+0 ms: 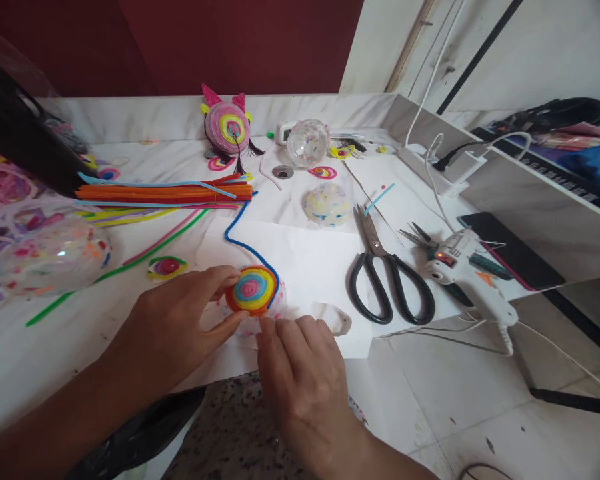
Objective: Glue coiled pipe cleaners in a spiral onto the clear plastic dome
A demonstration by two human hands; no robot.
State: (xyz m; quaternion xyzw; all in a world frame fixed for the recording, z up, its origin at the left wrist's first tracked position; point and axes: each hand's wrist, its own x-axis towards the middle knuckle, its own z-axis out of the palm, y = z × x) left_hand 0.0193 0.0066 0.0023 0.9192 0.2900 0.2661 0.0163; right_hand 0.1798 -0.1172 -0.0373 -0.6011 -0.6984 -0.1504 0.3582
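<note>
A clear plastic dome point(279, 305) lies on white paper, its top covered by a round coil of pipe cleaners point(251, 288) in pink, blue, yellow and orange rings. My left hand point(180, 317) grips the coiled dome from the left, fingers at the far edge and thumb at the near edge. A blue pipe cleaner point(250, 248) snakes down from the bundle and bends around the coil's right side. Closed in a pinch, my right hand point(303, 373) is at the coil's lower edge, where the blue strand runs to its fingertips; the exact contact is hidden.
Black-handled scissors point(377, 267) and a white glue gun point(473, 273) lie to the right, near pliers and a phone point(513, 250). A pipe cleaner bundle point(165, 192) is at left. Behind stand a pink decorated ball point(227, 128) and clear balls point(308, 143).
</note>
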